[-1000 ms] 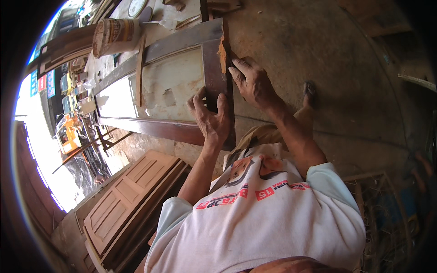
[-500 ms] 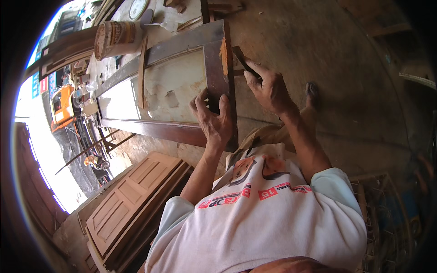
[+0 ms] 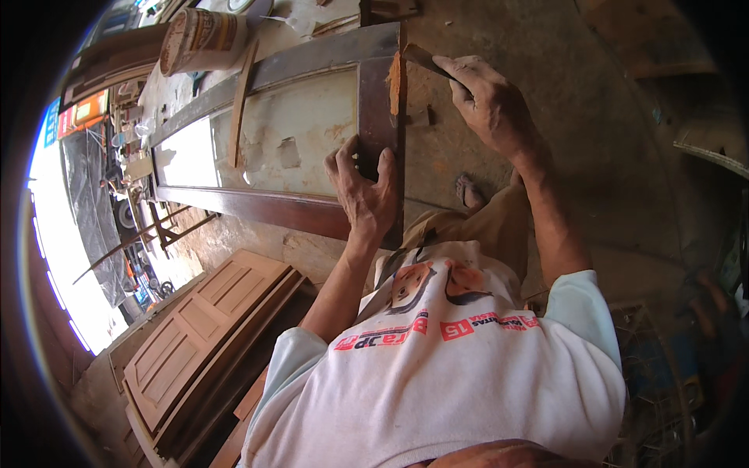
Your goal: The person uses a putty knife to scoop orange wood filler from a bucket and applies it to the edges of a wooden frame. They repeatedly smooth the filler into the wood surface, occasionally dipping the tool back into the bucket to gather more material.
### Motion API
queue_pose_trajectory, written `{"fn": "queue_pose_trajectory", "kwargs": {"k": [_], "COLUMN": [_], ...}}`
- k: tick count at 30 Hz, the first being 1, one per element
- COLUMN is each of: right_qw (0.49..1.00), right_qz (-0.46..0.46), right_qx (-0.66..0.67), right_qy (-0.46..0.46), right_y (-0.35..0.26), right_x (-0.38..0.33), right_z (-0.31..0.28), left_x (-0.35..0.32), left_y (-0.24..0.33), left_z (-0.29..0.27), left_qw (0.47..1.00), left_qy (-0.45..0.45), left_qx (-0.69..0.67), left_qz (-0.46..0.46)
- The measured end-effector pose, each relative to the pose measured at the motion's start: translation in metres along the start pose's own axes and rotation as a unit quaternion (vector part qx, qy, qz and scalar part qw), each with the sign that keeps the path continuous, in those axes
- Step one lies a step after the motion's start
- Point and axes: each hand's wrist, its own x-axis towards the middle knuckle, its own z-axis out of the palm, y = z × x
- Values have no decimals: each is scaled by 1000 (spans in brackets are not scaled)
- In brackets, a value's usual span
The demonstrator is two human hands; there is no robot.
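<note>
A dark brown wooden frame (image 3: 378, 97) with a dusty, pale inner panel (image 3: 316, 117) lies flat in front of me. My left hand (image 3: 363, 191) grips its near right end, fingers bent over the inner side and thumb at the outer edge. On that end rail, toward the far corner, is a patch of orange-brown filler (image 3: 397, 82). My right hand (image 3: 491, 101) pinches a thin, dark flat scraper (image 3: 427, 61) beyond the frame's right edge. The scraper's tip is by the patch's far end; whether it touches cannot be made out.
A loose wooden strip (image 3: 243, 105) lies across the frame. Beyond it stands a smeared plastic bucket (image 3: 199, 43) on the worktop. Panelled wooden doors (image 3: 207, 327) are stacked at lower left. A foot (image 3: 470, 191) is on the concrete floor at right.
My right hand has moved away from me with the scraper, its tip now by the filler's far end. The left hand keeps its hold. The foot on the floor has shifted left.
</note>
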Motion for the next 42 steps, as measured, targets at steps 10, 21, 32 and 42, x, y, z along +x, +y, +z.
{"fn": "queue_pose_trajectory", "kwargs": {"k": [10, 21, 32, 42], "right_qw": [978, 935, 992, 988], "right_qz": [-135, 203, -2, -117], "right_qx": [-114, 286, 107, -56], "right_qy": [-110, -57, 67, -80], "right_y": [-1, 13, 33, 62], "right_x": [6, -25, 21, 43], "right_z": [-8, 13, 41, 16], "left_x": [1, 2, 1, -2], "left_y": [-6, 6, 4, 5], "left_z": [5, -1, 0, -1], "left_qw": [1000, 1000, 1000, 1000], "left_qy": [17, 13, 16, 14], "left_qx": [7, 7, 14, 10], "left_qz": [19, 15, 8, -13]}}
